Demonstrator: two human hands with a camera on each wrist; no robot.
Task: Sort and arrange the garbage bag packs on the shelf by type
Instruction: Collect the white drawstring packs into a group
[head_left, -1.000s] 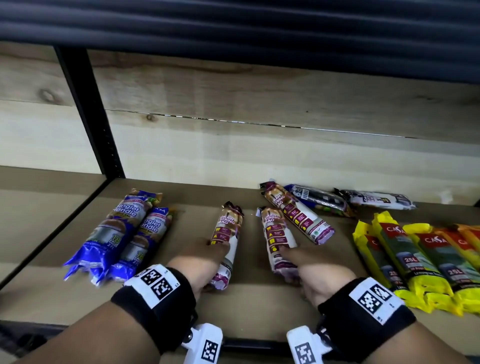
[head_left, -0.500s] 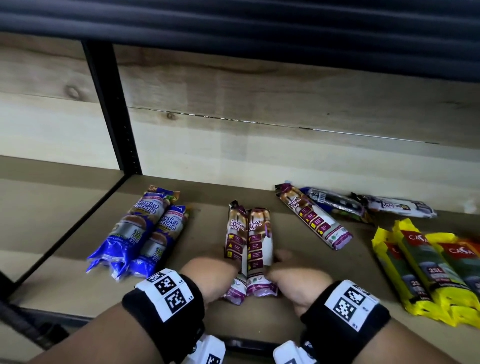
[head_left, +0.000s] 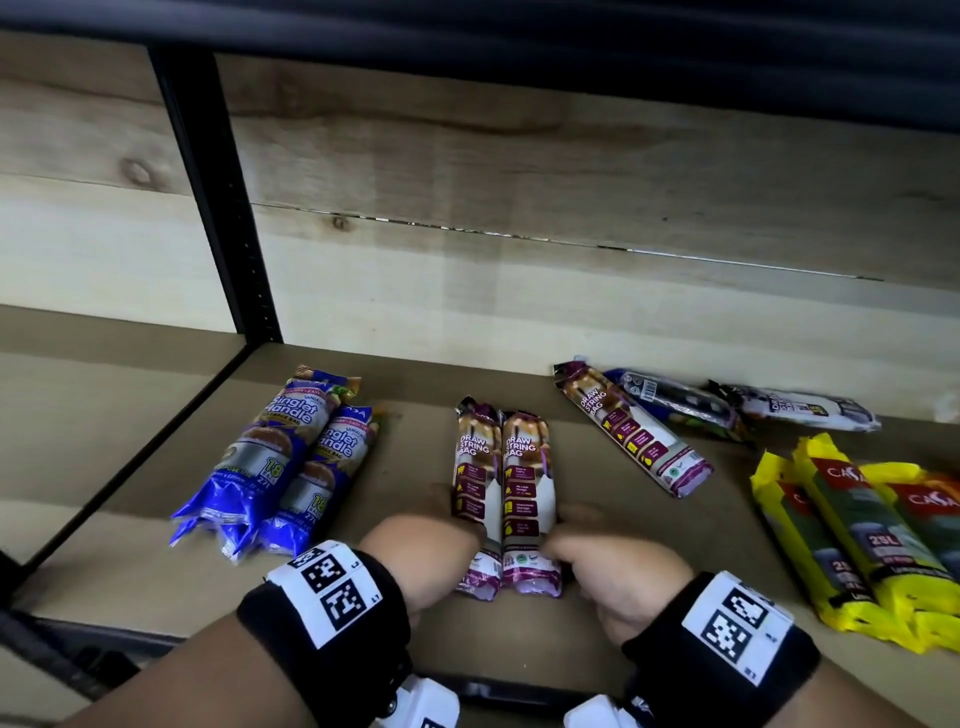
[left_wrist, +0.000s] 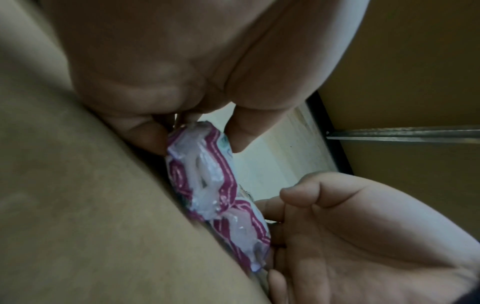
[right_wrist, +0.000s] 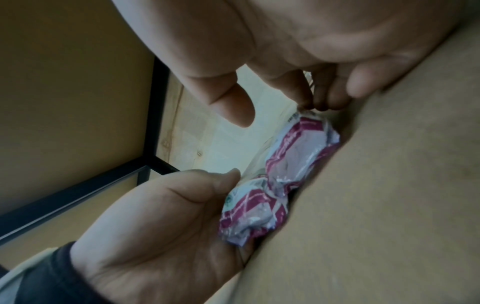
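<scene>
Fingers (left_wrist: 145, 131) of the left hand (head_left: 421, 553) curl against the outer side of the left purple-and-white draw-string bag pack (head_left: 474, 493), and those of the right hand (head_left: 618, 582) curl against the outer side of the right purple-and-white draw-string bag pack (head_left: 525, 499), so the two packs lie pressed side by side, touching, lengthwise on the brown shelf board (head_left: 405, 457) near its front edge.

Behind the board rises a pale wood-grain back wall (head_left: 519, 208), crossed by a black metal upright post (head_left: 218, 208) at the left; a dark shelf edge (head_left: 467, 31) runs overhead. Left of the post lies a neighbouring brown shelf bay (head_left: 104, 415).

At the far right, the yellow plastic packs with red labels (head_left: 857, 535) lie grouped close together. Left of the held pair, well apart from it, two blue singlet-handle bag packs (head_left: 280, 467) lie touching each other. Right of the pair, a third purple-and-white draw-string pack (head_left: 631, 428) lies slanted. Just behind it are a dark blue pack with a barcode (head_left: 675, 400) and a white-and-black pack (head_left: 800, 408) by the back wall.

Both wrists wear black bands with white square-code tags (head_left: 332, 587).
</scene>
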